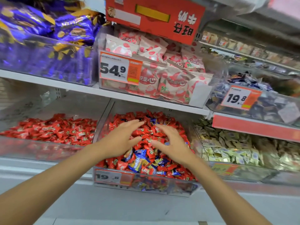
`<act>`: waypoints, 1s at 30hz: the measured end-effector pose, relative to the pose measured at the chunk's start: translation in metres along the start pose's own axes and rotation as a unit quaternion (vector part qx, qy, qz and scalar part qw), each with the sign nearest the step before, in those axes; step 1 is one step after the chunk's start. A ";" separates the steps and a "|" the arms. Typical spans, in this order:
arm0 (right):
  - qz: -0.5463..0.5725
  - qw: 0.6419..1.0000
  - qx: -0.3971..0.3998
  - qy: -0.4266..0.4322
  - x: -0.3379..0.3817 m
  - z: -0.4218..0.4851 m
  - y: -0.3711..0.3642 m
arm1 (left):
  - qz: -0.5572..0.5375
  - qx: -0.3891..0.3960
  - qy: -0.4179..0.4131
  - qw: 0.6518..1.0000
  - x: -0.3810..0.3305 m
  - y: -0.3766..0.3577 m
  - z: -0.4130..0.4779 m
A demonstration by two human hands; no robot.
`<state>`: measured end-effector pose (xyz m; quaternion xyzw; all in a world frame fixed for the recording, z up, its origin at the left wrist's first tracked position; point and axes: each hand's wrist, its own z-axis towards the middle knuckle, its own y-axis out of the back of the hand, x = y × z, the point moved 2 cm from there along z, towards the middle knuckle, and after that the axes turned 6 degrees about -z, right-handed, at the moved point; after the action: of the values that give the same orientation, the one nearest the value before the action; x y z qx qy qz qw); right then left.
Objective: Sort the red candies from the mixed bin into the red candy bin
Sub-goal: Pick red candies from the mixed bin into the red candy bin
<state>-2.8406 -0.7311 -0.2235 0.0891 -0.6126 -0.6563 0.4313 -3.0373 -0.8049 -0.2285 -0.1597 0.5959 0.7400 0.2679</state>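
Both hands are over the clear plastic mixed bin [103, 117], and I'd say they are placed to rake a cluster together, not to pick 1 piece. The left hand [121, 137] and right hand [171, 141] face each other above the heap, fingers spread and lightly curved, pinching nothing. Motion blur stops me telling whether the tips touch the wrappers.

The small red candies [146, 133] in crinkly glossy foil are piled high at the middle and back of the mixed bin. Shiny blue and gold twist-wrapped candies [139, 161] gather toward its front edge. That is probably why the hands reach for the redder middle.

The clear-walled red candy bin [40, 151] sits just left of the mixed bin, sharing a wall, so the carry should be short. It holds only matching red pieces.

An orange and white paper price tag [113, 177] marked 19.8 hangs on the mixed bin's front wall. The loose, slippery wrappers may slide apart under a scoop.
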 end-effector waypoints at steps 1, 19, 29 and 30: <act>-0.025 0.999 0.037 0.008 0.002 0.002 -0.008 | -0.010 0.028 0.012 0.999 0.002 -0.008 0.005; 0.053 0.998 -0.012 -0.028 -0.015 -0.013 0.033 | -0.017 -0.088 -0.010 0.996 0.005 0.004 0.018; 0.041 0.997 -0.010 -0.063 -0.025 -0.017 0.041 | 0.042 0.033 0.046 0.998 0.002 -0.023 0.027; 0.056 0.997 -0.002 -0.060 -0.025 -0.017 0.038 | 0.042 0.057 0.053 0.996 0.003 -0.026 0.028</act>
<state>-2.7970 -0.7213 -0.2041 0.0144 -0.6404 -0.6362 0.4299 -3.0223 -0.7733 -0.2443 -0.1580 0.6564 0.7062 0.2130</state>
